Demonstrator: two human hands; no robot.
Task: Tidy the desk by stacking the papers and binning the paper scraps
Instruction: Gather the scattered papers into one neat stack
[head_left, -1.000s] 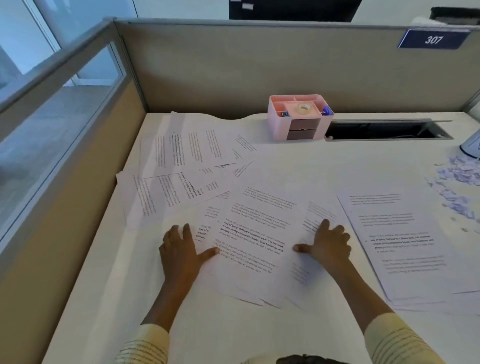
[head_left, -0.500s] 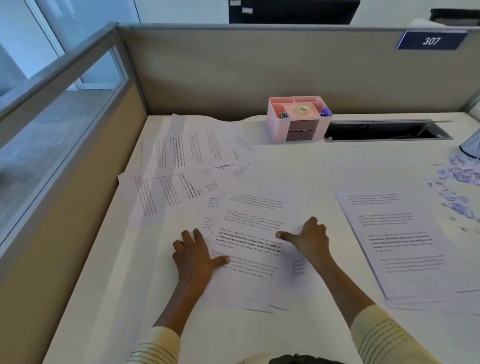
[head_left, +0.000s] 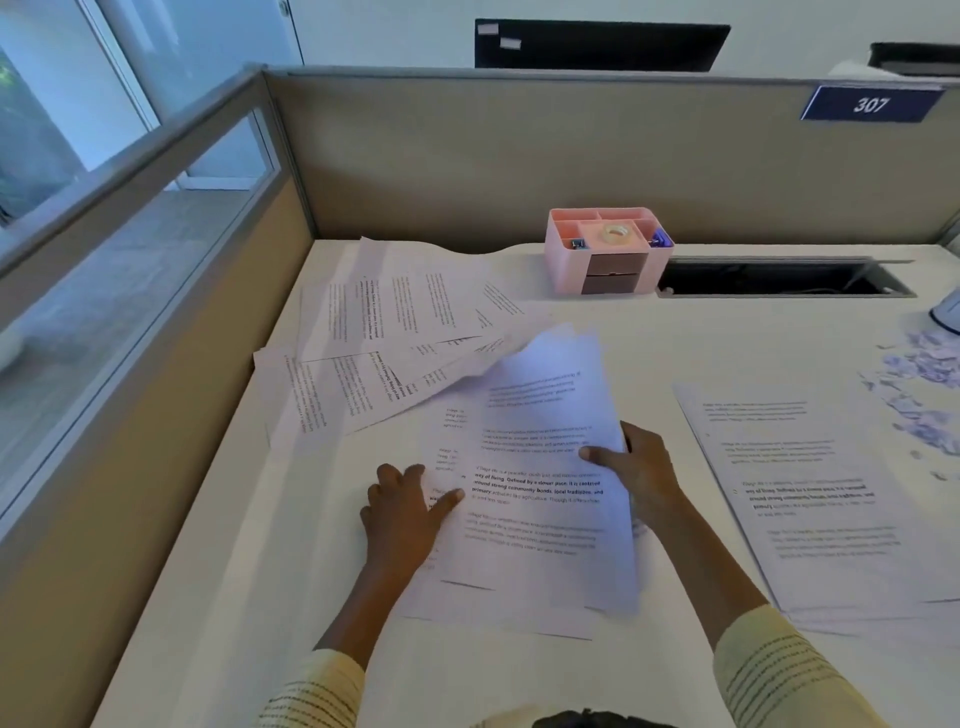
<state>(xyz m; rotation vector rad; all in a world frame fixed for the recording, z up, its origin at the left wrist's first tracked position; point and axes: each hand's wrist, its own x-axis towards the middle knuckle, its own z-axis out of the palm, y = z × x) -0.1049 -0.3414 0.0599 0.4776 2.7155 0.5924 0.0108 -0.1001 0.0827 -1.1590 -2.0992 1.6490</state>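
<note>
White printed sheets (head_left: 540, 483) lie gathered at the centre of the pale surface (head_left: 218, 597), their right edge lifted off it. The right hand (head_left: 641, 475) grasps that raised edge, thumb on top of the text and fingers behind the paper. The left hand (head_left: 408, 512) lies flat with straight fingers on the sheets' left margin, pressing them down. More loose papers (head_left: 374, 343) fan out at upper left of the gathered ones, overlapping one another. A separate pile of pages (head_left: 810, 499) lies flat at right. Torn paper scraps (head_left: 922, 389) are scattered at the far right edge. A pink desk organiser (head_left: 605, 249) holding a tape roll stands against the partition.
</note>
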